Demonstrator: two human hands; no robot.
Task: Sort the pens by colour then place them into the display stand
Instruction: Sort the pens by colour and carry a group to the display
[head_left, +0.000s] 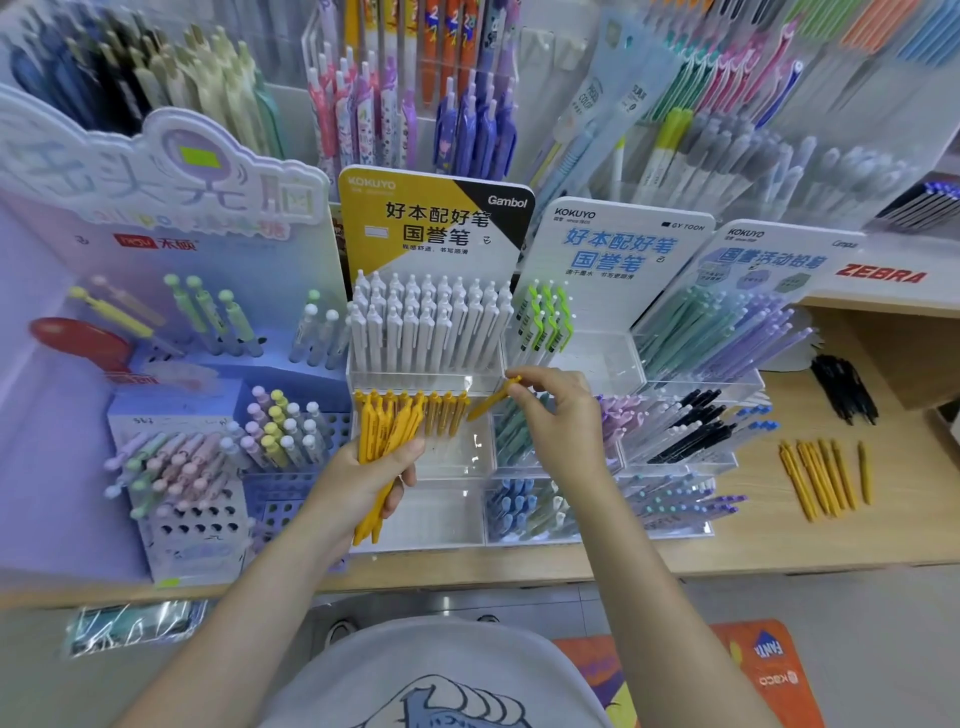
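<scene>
My left hand grips a bundle of yellow pens in front of the clear acrylic display stand. My right hand pinches a single yellow pen by its top end, its tip angled down-left toward the stand's middle tier. A row of yellow pens stands in that tier. White pens fill the tier above. More loose yellow pens lie on the wooden counter at the right, with loose black pens beyond them.
A purple pen display stands at the left. Neighbouring acrylic compartments hold green pens, black pens and blue pens. Racks of pens crowd the back. The wooden counter edge runs along the front.
</scene>
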